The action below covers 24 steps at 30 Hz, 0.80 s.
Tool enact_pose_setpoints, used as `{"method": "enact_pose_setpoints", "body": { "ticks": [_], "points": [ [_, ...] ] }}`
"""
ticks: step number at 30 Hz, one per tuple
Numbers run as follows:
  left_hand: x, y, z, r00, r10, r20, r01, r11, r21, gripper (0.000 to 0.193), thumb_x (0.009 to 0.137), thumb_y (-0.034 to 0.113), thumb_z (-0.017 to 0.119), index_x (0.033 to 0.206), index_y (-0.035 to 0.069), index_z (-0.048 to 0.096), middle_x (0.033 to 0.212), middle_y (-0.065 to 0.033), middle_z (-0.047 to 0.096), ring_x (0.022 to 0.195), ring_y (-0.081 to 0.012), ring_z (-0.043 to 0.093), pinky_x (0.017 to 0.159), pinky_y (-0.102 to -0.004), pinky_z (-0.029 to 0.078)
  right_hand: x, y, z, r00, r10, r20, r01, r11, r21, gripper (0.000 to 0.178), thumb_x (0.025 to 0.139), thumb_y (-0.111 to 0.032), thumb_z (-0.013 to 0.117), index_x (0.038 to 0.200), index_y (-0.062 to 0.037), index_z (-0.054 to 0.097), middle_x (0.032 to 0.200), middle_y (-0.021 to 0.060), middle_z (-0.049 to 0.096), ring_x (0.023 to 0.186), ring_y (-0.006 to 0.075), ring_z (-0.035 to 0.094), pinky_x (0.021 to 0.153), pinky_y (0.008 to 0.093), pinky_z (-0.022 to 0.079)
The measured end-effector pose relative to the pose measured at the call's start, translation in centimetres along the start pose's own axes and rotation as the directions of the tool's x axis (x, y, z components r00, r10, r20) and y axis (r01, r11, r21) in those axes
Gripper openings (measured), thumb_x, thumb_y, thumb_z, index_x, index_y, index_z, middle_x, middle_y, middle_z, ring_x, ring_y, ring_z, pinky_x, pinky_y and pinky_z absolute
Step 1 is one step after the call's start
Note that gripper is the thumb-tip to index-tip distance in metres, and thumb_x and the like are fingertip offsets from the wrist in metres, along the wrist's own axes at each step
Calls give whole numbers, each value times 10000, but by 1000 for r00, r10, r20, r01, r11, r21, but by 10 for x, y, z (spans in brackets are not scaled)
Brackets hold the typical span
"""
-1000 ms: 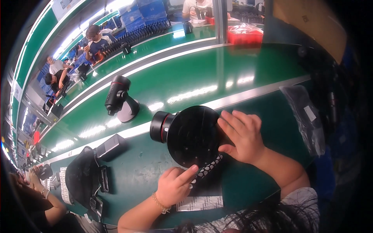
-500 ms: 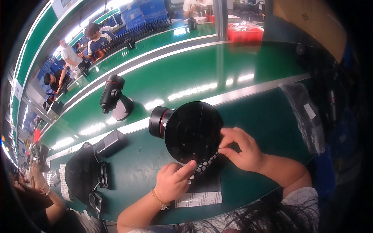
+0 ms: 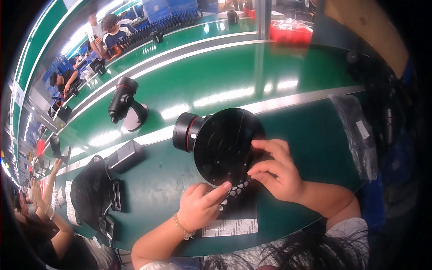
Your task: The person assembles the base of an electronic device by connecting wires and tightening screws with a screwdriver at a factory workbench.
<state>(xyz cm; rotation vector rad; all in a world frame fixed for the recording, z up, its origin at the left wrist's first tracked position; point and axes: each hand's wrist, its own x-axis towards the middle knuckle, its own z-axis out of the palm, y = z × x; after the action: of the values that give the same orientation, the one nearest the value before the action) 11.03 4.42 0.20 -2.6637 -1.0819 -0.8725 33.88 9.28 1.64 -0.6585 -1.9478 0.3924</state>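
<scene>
A black device lies tipped over on the dark green mat, its large round base turned up toward me. Its cylindrical head, with a red ring, points left. My left hand is at the base's lower edge, fingers closed on a dark strip with white round dots. My right hand is at the base's right edge. Its thumb and a finger are pinched together close to the strip's far end, and another finger reaches to the rim. What sits in that pinch is too small to make out.
A similar device stands on the green conveyor beyond. A black pouch and a dark box lie left, a printed white sheet near me, a clear plastic bag right. A co-worker's arm is at far left.
My right hand's fingers have shifted slightly left and spread more along the base's edge. The co-worker at far left has reached forward, and a device now stands on the conveyor by that hand.
</scene>
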Motion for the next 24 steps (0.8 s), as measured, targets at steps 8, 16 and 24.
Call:
{"method": "enact_pose_setpoints", "body": {
  "ticks": [8, 16, 24],
  "points": [
    [-1, -2, 2, 1000, -18, -9, 18, 1000, -21, 463, 608, 52, 669, 1064, 109, 615, 756, 13, 550, 650, -180, 523, 570, -296, 418, -10, 14, 4, 995, -103, -17, 101, 991, -90, 217, 685, -66, 693, 895, -115, 671, 1256, 100, 482, 1041, 271, 433, 860, 358, 360],
    [0, 0, 2, 1000, -8, 4, 8, 1000, -5, 468, 565, 45, 667, 1030, 83, 626, 857, 22, 561, 675, -185, 533, 592, -313, 431, -16, 28, 0, 980, -190, 61, 196, 974, -115, 307, 731, -128, 666, 1034, -176, 664, 1271, 76, 479, 1141, 276, 393, 936, 371, 325],
    [-2, 0, 2, 999, -26, 24, 26, 999, -24, 444, 547, 44, 661, 990, 66, 639, 980, 40, 562, 685, -186, 537, 599, -318, 434, -15, 26, 0, 984, -166, 64, 170, 984, -58, 304, 740, -107, 660, 1035, -179, 664, 1276, 78, 475, 1167, 289, 370, 972, 384, 306]
  ]
}}
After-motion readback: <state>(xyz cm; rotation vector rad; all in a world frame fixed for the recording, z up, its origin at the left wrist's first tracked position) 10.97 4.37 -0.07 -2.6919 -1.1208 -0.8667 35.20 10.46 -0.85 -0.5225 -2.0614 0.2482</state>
